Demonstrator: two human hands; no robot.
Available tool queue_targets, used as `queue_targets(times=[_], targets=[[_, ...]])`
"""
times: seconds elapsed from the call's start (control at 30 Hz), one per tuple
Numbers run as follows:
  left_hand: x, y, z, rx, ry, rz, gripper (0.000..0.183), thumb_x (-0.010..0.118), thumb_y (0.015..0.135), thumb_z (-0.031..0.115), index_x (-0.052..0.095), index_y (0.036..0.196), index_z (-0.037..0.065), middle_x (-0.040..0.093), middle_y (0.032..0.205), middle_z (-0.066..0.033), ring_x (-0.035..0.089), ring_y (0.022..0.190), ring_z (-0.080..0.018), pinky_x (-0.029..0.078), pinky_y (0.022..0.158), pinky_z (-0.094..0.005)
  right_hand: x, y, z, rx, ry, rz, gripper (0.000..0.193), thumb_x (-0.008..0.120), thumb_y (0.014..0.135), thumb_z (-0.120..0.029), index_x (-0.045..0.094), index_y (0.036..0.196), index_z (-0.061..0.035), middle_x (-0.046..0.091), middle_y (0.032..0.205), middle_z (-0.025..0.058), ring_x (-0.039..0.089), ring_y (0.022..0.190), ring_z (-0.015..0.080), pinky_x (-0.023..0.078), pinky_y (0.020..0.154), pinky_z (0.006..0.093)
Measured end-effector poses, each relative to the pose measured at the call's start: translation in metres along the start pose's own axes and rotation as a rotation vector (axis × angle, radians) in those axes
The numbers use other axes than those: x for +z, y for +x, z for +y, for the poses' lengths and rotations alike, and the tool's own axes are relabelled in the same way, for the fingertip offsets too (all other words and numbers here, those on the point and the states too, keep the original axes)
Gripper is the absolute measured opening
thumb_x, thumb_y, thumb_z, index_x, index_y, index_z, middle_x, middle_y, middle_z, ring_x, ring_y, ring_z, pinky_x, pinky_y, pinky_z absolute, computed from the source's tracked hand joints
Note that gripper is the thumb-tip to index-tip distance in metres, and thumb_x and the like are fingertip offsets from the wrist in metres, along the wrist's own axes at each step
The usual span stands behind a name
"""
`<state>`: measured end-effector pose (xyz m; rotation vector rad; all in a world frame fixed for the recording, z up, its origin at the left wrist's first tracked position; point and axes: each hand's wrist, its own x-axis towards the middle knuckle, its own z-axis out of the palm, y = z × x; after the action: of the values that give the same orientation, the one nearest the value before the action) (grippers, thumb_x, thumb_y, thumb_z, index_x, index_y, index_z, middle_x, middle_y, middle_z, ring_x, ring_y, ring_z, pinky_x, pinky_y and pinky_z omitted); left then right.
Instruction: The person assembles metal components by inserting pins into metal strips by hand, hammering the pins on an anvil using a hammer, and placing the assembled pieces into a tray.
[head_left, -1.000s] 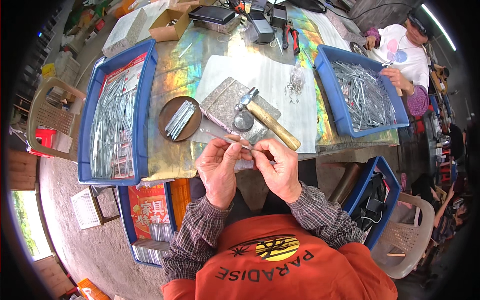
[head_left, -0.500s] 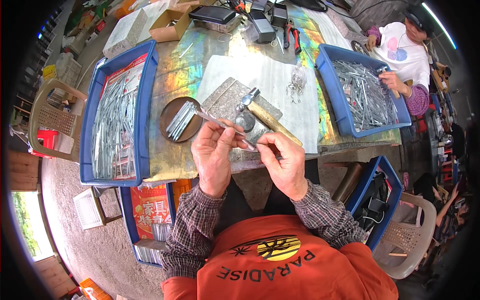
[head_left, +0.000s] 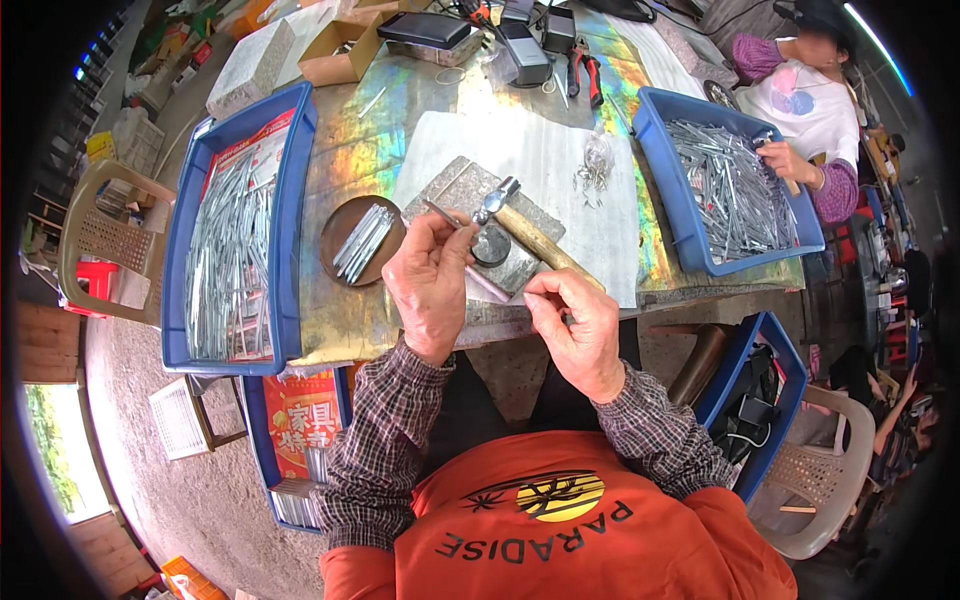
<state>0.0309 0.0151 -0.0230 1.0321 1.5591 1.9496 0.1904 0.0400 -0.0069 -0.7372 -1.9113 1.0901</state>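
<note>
My left hand is closed in a pinch round a thin metal strip, which slants from above the fingers down toward my right hand. My right hand has its thumb and fingers pinched together beside the strip's lower end; what they hold, if anything, is too small to make out. Beyond the hands a ball-peen hammer with a wooden handle lies across a stone block. A round dark metal piece sits by its head. Several metal strips lie in a brown round dish left of my left hand.
Blue bins full of metal strips stand at left and right. Across the right bin a co-worker's hand grips a tool. Red-handled pliers and a cardboard box lie at the back. Chairs flank the table.
The strip has turned steeper, and my left fingers have shifted their pinch along it. My right hand has moved slightly right and down, away from the strip. The co-worker has leaned back.
</note>
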Motion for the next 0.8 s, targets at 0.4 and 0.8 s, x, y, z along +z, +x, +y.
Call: queue_targets(times=[0.4,0.8], targets=[[-0.003,-0.003,0.0,-0.006,0.093,-0.056,0.007,0.06,0.087,-0.003,0.059,0.094,-0.003,0.064,0.087,-0.005,0.057,0.071,-0.0069,0.047,0.065,-0.0186,0.0,0.001,0.003,0.012,-0.004,-0.02,0.007,0.061,0.084,0.003,0.058,0.09,0.0019,0.056,0.075,0.0067,0.056,0.06,0.0112,0.045,0.052,0.0232],[-0.004,-0.003,0.003,0.357,0.411,-0.077,0.02,0.067,0.075,-0.004,0.064,0.093,0.002,0.063,0.08,-0.0126,0.062,0.071,-0.0284,0.048,0.063,-0.0336,-0.002,0.066,-0.03,-0.311,-0.168,-0.055,0.025,0.068,0.077,-0.002,0.06,0.1,-0.003,0.057,0.076,0.01,0.059,0.061,0.0223,0.047,0.054,0.0302]])
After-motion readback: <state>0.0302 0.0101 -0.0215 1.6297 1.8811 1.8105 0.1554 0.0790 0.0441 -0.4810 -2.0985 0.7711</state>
